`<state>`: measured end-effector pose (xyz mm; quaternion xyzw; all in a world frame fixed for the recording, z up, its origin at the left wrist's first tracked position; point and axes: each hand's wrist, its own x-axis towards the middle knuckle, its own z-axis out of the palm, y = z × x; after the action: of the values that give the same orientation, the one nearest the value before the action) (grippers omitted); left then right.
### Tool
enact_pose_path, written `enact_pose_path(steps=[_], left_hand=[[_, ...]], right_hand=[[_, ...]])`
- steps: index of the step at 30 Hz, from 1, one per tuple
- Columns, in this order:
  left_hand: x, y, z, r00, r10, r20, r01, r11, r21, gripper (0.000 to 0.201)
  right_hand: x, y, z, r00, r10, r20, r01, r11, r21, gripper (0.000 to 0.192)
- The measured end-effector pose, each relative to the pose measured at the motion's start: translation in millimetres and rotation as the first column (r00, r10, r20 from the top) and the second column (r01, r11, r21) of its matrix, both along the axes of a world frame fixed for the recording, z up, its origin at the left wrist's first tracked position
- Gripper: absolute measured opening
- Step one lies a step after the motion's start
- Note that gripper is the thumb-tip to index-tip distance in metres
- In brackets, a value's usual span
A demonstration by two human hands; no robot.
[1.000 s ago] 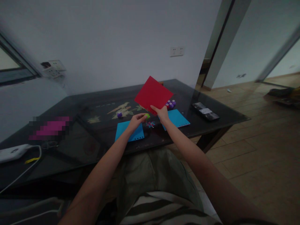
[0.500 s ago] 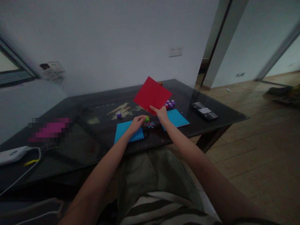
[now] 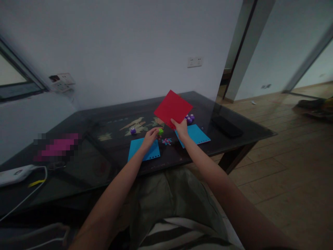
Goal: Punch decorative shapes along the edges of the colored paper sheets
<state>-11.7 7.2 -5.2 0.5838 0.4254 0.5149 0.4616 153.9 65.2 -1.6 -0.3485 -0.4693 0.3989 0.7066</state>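
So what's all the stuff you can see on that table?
Square red paper sheet: one, held up over the table.
Flat blue paper sheets: two, near edge, left and right.
Small green plastic punch: one, at the left fingers.
Small purple plastic punches: a cluster behind the red sheet, one alone at centre.
Tiny coloured paper bits: a pile between the blue sheets.
Dark glass-topped table: one.
Left hand: holds the green punch.
Right hand: pinches the red sheet's corner.

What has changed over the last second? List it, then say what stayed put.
Little moved. The right hand tilted the red sheet slightly, keeping its pinch on the lower corner. The left hand kept the small green punch in its fingers beside that corner. Nothing was taken up or let go. Both blue sheets, the confetti pile and the purple punches stayed on the table.
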Motion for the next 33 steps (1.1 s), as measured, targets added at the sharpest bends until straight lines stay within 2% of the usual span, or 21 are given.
enact_pose_path(steps=[4, 8, 14, 20, 27, 33], left_hand=[[-1.2, -0.2, 0.0, 0.999, 0.010, 0.040, -0.009, 1.000, -0.022, 0.040], [-1.0, -0.4, 0.5, 0.996, 0.045, 0.077, -0.042, 0.998, -0.040, 0.040], [2.6, 2.7, -0.1, 0.990, 0.095, -0.105, -0.092, 0.995, 0.027, 0.041], [12.3, 13.1, 6.5, 0.958, 0.110, -0.264, -0.087, 0.992, 0.096, 0.031], [29.3, 52.9, 15.8, 0.871, 0.245, -0.426, -0.160, 0.961, 0.225, 0.018], [43.0, 88.9, 6.6, 0.825, 0.310, -0.473, -0.220, 0.946, 0.238, 0.012]], right_hand=[[11.8, 8.6, 3.2, 0.996, -0.093, -0.008, 0.093, 0.995, 0.023, 0.052], [32.7, 13.3, 10.3, 0.986, -0.158, -0.056, 0.160, 0.986, 0.039, 0.050], [77.7, 6.4, 13.7, 0.978, -0.200, -0.063, 0.201, 0.979, 0.025, 0.043], [115.7, 7.7, -0.8, 0.975, -0.217, -0.053, 0.216, 0.976, -0.029, 0.043], [119.4, 3.8, -8.2, 0.986, -0.164, -0.017, 0.163, 0.985, -0.049, 0.041], [113.6, -5.1, -3.6, 0.988, -0.154, 0.006, 0.154, 0.986, -0.059, 0.041]])
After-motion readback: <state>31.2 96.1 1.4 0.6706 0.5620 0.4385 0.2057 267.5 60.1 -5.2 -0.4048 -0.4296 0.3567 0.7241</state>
